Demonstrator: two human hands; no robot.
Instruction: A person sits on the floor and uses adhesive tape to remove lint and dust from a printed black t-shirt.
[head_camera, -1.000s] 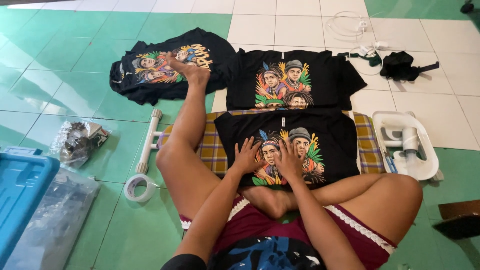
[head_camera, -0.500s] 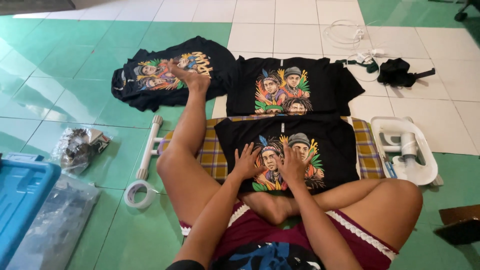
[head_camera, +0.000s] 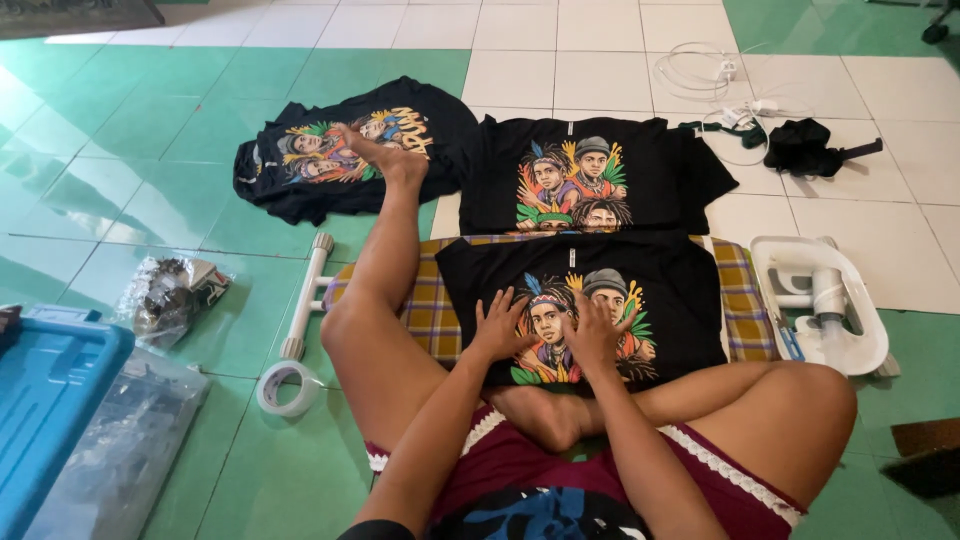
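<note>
Head view, nearest us: our left hand (head_camera: 500, 325) and right hand (head_camera: 592, 335) lie spread flat, palms down, on the printed front of a black T-shirt (head_camera: 590, 300) stretched over a plaid padded board (head_camera: 420, 310) on the floor. We judge that even pressure outward from the print would smooth it best. Beyond lie a second shirt (head_camera: 600, 180) and a rumpled third shirt (head_camera: 340, 150) under our foot.

Black printed T-shirt (head_camera: 660, 285) flat on checked pad.
</note>
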